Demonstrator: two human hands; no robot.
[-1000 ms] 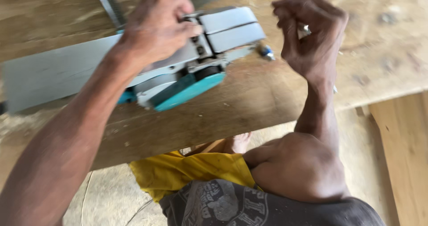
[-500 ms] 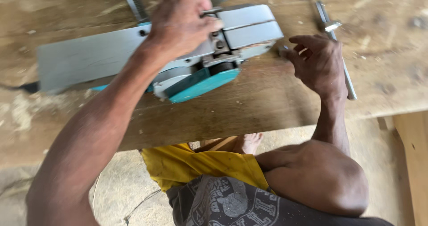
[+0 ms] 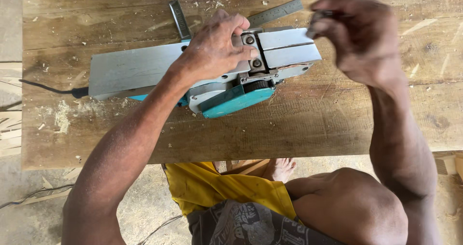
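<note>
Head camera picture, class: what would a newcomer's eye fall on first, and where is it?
First, the upturned electric planer, grey sole up and teal body, in the middle of the wooden bench, with the left hand pressed on it. Next, the right hand, raised and blurred at upper right. Behind lie a steel ruler and wood shavings.

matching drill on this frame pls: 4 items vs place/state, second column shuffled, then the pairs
Things:
1. electric planer
2. left hand
3. right hand
4. steel ruler

Places or states:
A. raised above the bench, fingers curled, blurred
B. lying flat at the far side of the wooden bench, partly behind the planer
C. turned sole-up on the bench, teal housing toward the person
D. pressing on the planer's sole by the blade drum

Pairs: 1-C, 2-D, 3-A, 4-B
</note>
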